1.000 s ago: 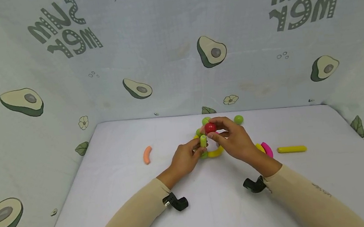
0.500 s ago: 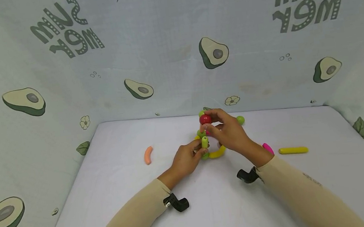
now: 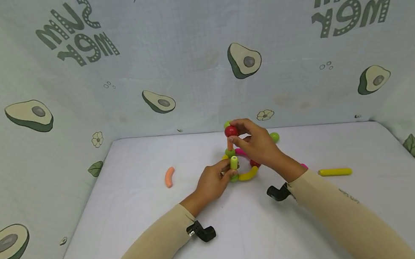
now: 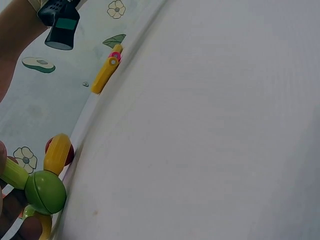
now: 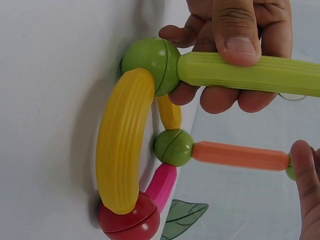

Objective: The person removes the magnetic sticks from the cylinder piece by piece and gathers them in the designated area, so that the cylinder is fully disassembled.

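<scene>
My left hand [image 3: 211, 182] pinches an upright light green rod [image 5: 280, 75] whose base meets a green ball [image 5: 152, 65] in a ring of magnetic rods and balls. The ring includes a curved yellow rod [image 5: 122, 145], a red ball [image 5: 131, 217], a pink rod [image 5: 162, 187] and another green ball [image 5: 173, 147]. From that second green ball rises an orange rod [image 5: 240, 155], topped by a further green ball [image 3: 227, 124]. Beside this top, my right hand [image 3: 257, 143] holds a loose red ball [image 3: 231, 131] between thumb and fingers. Whether the two balls touch, I cannot tell.
A curved orange rod [image 3: 169, 177] lies to the left on the white table [image 3: 221, 247]. Right of the ring are a straight yellow rod [image 3: 335, 172] and a green ball [image 3: 274, 137]. My right forearm mostly hides a pink piece [image 3: 304, 166]. A printed cloth hangs behind.
My right hand has moved up and slightly left with the red ball, to the top of the orange rod. The left hand has stayed nearly still on the light green rod.
</scene>
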`<state>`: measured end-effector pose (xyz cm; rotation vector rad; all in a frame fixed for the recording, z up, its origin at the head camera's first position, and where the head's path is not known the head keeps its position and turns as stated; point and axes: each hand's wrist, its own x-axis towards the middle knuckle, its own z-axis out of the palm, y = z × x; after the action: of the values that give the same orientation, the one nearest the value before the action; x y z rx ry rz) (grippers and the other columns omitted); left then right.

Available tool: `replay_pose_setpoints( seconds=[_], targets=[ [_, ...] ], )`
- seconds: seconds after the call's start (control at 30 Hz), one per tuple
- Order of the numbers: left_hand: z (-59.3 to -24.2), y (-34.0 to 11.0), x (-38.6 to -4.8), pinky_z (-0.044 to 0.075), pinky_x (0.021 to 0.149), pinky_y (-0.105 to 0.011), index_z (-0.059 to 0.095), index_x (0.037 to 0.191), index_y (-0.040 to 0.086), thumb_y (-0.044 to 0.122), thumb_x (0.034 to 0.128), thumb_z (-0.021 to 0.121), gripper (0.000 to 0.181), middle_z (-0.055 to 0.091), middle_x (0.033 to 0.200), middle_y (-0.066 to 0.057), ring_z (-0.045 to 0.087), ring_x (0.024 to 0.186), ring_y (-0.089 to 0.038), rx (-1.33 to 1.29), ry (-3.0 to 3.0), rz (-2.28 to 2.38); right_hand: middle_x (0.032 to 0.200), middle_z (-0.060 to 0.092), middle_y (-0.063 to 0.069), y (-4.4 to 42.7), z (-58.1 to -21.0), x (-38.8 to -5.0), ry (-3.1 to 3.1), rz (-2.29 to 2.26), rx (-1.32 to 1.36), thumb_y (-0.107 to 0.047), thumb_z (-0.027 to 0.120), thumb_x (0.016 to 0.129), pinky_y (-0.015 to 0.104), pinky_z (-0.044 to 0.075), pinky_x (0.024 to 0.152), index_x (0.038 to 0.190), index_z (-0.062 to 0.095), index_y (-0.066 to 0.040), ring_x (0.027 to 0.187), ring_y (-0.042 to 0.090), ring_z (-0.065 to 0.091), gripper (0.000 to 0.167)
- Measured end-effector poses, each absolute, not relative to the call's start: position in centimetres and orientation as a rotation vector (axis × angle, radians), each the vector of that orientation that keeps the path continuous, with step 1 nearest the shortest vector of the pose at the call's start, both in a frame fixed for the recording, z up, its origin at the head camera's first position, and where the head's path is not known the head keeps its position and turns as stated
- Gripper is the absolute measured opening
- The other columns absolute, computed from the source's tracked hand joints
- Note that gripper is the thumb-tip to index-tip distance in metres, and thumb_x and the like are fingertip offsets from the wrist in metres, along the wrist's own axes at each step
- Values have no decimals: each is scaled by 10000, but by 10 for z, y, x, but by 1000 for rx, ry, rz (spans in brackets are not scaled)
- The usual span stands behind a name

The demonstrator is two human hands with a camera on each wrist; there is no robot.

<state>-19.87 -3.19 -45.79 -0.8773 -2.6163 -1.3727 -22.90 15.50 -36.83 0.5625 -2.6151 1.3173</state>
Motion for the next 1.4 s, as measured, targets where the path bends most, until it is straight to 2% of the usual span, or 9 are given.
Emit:
replay_pose_setpoints(
  seconds=[0.6, 0.77, 1.2, 1.4],
  targets=[
    [-459, -32, -198, 548, 842, -219, 672, 1252, 102, 208, 1006, 676, 268, 747, 1169, -28, 685, 1034, -69, -872, -2630, -1381, 1271, 659, 112, 157, -371, -228, -2644, 1303, 529, -130, 759, 941, 443, 565, 907, 1423, 518, -86, 1177, 277, 624, 541],
    [-460, -32, -198, 548, 815, -213, 675, 1255, 110, 223, 1008, 672, 272, 745, 1175, -21, 682, 1023, -59, -870, -2633, -1369, 1293, 653, 121, 163, -370, -224, -2658, 1268, 530, -155, 753, 949, 443, 559, 916, 1430, 511, -79, 1177, 281, 621, 544],
    [-458, -31, -198, 545, 819, -207, 675, 1257, 113, 228, 1007, 672, 275, 743, 1184, -19, 679, 1047, -68, -852, -2649, -1364, 1250, 660, 135, 196, -370, -221, -2712, 1178, 392, -216, 766, 946, 455, 550, 903, 1380, 497, -61, 1106, 312, 628, 534],
    [-458, -31, -198, 543, 832, -200, 668, 1271, 107, 225, 1014, 665, 283, 741, 1191, -20, 676, 1057, -63, -850, -2647, -1374, 1237, 666, 144, 216, -373, -220, -2730, 1092, 364, -253, 763, 945, 485, 545, 912, 1372, 539, -66, 1136, 319, 613, 517]
  ],
)
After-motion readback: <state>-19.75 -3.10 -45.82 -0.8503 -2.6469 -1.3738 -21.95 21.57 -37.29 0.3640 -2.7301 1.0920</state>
